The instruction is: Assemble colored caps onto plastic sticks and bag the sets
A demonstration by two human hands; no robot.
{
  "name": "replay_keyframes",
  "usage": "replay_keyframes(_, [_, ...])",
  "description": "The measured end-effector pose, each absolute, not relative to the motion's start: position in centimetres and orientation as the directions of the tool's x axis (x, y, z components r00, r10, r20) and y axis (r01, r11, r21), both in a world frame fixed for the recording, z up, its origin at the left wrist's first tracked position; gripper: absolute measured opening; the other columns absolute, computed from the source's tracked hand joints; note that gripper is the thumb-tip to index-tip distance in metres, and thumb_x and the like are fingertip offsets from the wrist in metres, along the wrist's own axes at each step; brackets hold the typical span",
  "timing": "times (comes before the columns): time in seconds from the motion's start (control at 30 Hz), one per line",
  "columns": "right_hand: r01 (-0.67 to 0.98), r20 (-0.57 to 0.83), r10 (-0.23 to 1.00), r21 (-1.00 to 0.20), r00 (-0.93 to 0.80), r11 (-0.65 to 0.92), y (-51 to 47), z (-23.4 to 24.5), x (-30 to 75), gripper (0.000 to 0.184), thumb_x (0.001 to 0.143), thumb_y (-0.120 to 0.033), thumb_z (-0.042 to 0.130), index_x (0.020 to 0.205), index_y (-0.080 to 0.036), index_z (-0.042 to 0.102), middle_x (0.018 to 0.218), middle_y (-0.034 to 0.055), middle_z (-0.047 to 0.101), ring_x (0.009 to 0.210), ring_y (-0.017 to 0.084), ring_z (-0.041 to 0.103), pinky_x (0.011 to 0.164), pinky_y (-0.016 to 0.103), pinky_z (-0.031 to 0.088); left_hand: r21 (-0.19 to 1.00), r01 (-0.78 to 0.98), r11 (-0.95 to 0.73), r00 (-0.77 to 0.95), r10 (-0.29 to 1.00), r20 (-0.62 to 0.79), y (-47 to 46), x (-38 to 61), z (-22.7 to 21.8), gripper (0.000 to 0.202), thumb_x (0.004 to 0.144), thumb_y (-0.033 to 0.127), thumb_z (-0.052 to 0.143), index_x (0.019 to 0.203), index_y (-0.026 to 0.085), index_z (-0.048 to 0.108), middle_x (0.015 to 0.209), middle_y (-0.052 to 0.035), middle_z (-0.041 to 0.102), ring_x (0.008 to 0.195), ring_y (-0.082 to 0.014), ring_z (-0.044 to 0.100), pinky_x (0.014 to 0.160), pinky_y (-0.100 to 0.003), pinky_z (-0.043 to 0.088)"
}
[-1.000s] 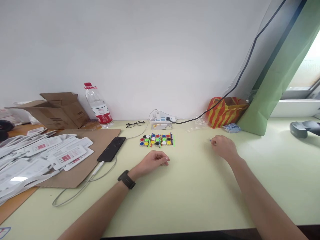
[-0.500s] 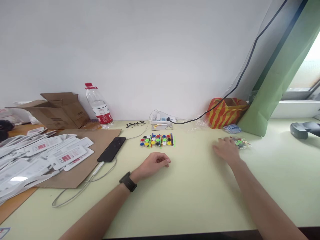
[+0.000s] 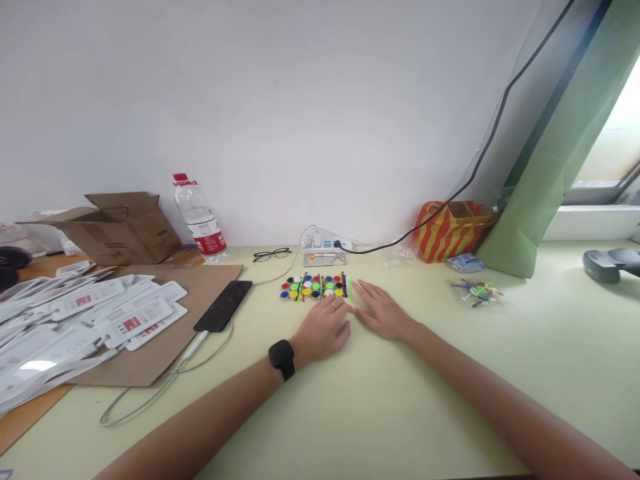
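Small round pieces (image 3: 309, 285) in red, blue, green, yellow, black and white lie in three neat groups. Thin coloured sticks (image 3: 345, 285) stand between and beside these groups. My left hand (image 3: 324, 327), a ring on one finger, rests palm down just below the right-hand group. Its fingers are bent and the thumb is apart, with nothing visible in it. My right hand (image 3: 383, 310) lies flat beside the sticks, fingers stretched out, its tips close to a green stick. Farther right, a clear plastic bag (image 3: 477, 293) holds more coloured pieces.
On the left are a phone (image 3: 223, 306) on a cable, a cardboard sheet (image 3: 170, 347), white tags (image 3: 115, 307), a carton (image 3: 120, 230) and a bottle (image 3: 201, 223). Glasses (image 3: 272, 255) and a power strip (image 3: 323, 241) lie behind; a striped bag (image 3: 443, 233) stands right.
My right hand has moved left from the plastic bag to the right edge of the coloured sticks. My left hand has shifted slightly right and turned palm down.
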State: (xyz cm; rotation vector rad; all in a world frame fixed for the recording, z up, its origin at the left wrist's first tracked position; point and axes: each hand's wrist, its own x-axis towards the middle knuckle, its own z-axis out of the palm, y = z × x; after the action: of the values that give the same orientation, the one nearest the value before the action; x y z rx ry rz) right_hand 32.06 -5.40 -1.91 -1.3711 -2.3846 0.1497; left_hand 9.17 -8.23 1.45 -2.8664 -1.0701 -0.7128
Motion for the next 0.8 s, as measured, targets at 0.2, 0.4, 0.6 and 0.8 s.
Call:
replay_keyframes(0.2, [0.781,0.302,0.839,-0.319,-0.453,0.536,-3.9,-2.0,30.6,0.066,0.101,-0.049,0.046,0.162,-0.028,0.029,0.167,0.0078,0.030,0.151,0.029,0.033,0.123,0.051,0.027,0.165,0.788,-0.593,0.423,0.717,0.554,-3.9,10.2,0.2,0.067,0.091,0.039,0.059,0.151,0.016,0.038,0.148,-0.0190,0.052,0.140,-0.0402,0.041,0.117,-0.057,0.031])
replay_keyframes(0.4, [0.836,0.297,0.921,-0.413,-0.252,0.362,-2.6,-3.6,30.9,0.061,0.099,-0.031,0.041,0.156,-0.011,0.038,0.163,0.0168,0.036,0.151,0.029,0.033,0.125,0.048,0.026,0.081,0.789,-0.609,0.510,0.723,0.466,-0.9,11.4,-1.2,0.071,0.097,0.054,0.047,0.149,0.007,0.042,0.158,-0.0247,0.041,0.154,-0.0409,0.023,0.124,-0.059,0.016])
replay_keyframes(0.6, [0.816,0.321,0.915,-0.443,-0.243,0.372,-2.0,-3.9,31.3,0.054,0.094,-0.019,0.040,0.147,-0.009,0.047,0.156,0.0177,0.045,0.146,0.028,0.038,0.123,0.046,0.030,0.085,0.728,-0.680,0.600,0.692,0.401,0.2,12.3,-1.4,0.066,0.099,0.050,0.045,0.146,0.005,0.045,0.151,-0.0264,0.049,0.150,-0.0401,0.033,0.121,-0.056,0.025])
replay_keyframes(0.8, [0.763,0.368,0.903,-0.512,-0.220,0.395,-2.1,-3.5,31.3,0.046,0.097,-0.019,0.038,0.140,-0.017,0.053,0.148,0.0132,0.054,0.139,0.025,0.046,0.119,0.044,0.035,0.063,0.709,-0.702,0.620,0.664,0.417,0.3,12.7,-1.5,0.057,0.098,0.046,0.048,0.137,0.005,0.053,0.142,-0.0266,0.054,0.140,-0.0395,0.044,0.118,-0.054,0.031])
